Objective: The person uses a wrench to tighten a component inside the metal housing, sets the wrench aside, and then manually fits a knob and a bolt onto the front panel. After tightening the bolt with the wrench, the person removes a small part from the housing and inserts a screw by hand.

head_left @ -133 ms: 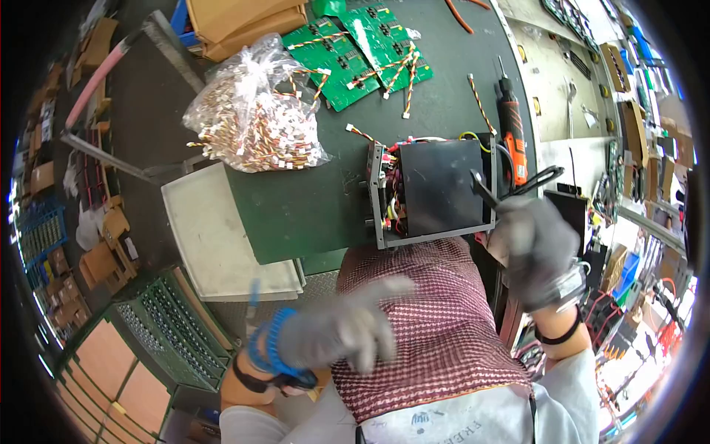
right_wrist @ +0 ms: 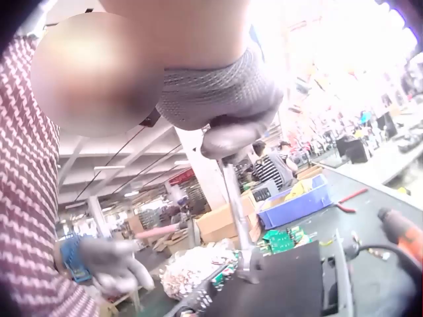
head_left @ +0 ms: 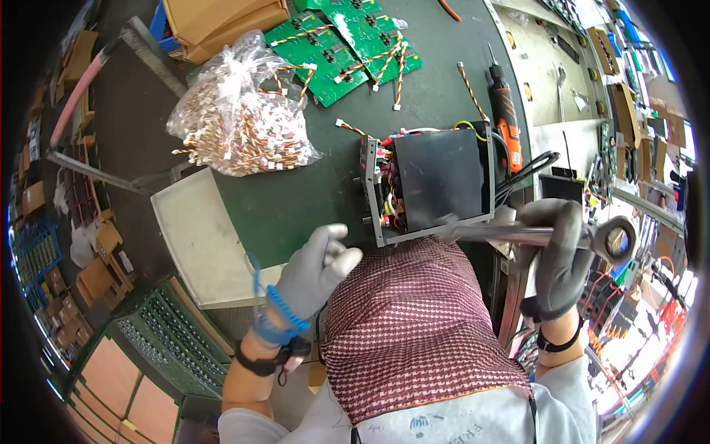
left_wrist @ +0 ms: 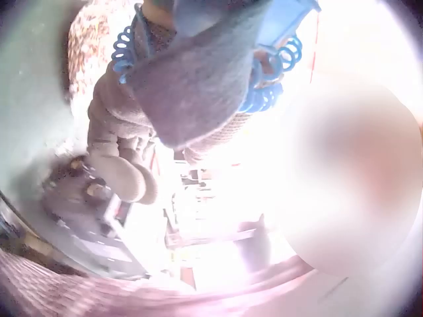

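The right hand (head_left: 558,255), gloved in grey, grips a metal wrench (head_left: 510,235) whose ring end sticks out to the right of the fist. In the right wrist view the wrench (right_wrist: 236,211) reaches down from the gloved fingers to the dark top of the device (right_wrist: 277,284). That device (head_left: 440,177), a black box in a metal frame with wires along its left side, stands at the table edge. The left hand (head_left: 314,270), also gloved, is raised left of the device with loosely bent fingers and nothing in them. A blue coiled cord (head_left: 281,314) circles its wrist.
On the table (head_left: 274,211) lie a bag of small cables (head_left: 244,126), green circuit boards (head_left: 318,55), loose cables and an orange-black power screwdriver (head_left: 506,118). A cardboard box (head_left: 214,29) stands at the back left. Black cables (head_left: 529,174) loop right of the device.
The left hand has risen toward the table, its fingers now more bent. The right hand has turned and moved slightly right, and the wrench in it now shows lengthwise.
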Demonstrator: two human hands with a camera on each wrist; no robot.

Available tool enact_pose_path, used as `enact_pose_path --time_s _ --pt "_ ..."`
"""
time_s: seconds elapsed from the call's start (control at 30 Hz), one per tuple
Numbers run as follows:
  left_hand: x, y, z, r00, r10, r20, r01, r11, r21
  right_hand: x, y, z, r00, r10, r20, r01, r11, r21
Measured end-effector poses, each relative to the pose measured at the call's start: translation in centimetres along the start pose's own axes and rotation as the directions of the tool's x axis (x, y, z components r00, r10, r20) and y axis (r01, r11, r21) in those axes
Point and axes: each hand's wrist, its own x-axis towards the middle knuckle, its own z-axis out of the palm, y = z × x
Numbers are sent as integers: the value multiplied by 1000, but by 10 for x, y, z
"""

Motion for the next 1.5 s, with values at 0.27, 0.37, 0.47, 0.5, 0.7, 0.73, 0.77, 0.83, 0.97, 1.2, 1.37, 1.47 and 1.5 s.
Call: enact_pose_path --time_s 0.27,0.37,0.47,0.5,0.7,0.73,0.77,0.83,0.97,1.2,1.37,1.47,1.5 --pt "47 -22 23 980 201 -2 -191 935 299 22 1 68 982 160 101 -164 986 34" --pt "52 -23 28 994 111 1 -106 944 311 34 2 75 962 190 196 -186 982 -40" --pt "56 -30 31 983 176 -49 -148 923 355 41 9 81 965 167 203 -160 986 -52" --pt "55 -29 31 983 174 -52 -147 930 337 43 10 83 966 141 216 -130 989 -66" --pt "56 -31 33 983 170 -67 -144 947 286 72 12 90 965 64 256 3 968 -252" --pt "56 -31 33 982 176 -72 -149 948 281 74 7 93 958 135 253 -71 967 -246" --pt "56 -31 33 982 176 -72 -149 948 280 77 4 96 946 205 250 -144 960 -240" --pt "56 -30 33 980 185 -79 -146 925 351 80 2 100 941 222 256 -141 943 -302" --pt "56 -34 32 979 192 -67 -161 932 324 81 -2 105 899 320 301 -230 927 -298" --pt "74 -7 19 936 243 -254 -202 963 177 101 3 119 893 258 369 -122 927 -354" --pt "174 4 25 785 530 -321 -455 844 282 104 0 136 874 229 428 47 838 -544" --pt "185 8 32 738 600 -310 -541 800 260 113 20 114 859 343 380 -211 913 -348" --pt "183 11 34 734 590 -336 -566 805 177 113 25 113 807 469 359 -410 882 -231"
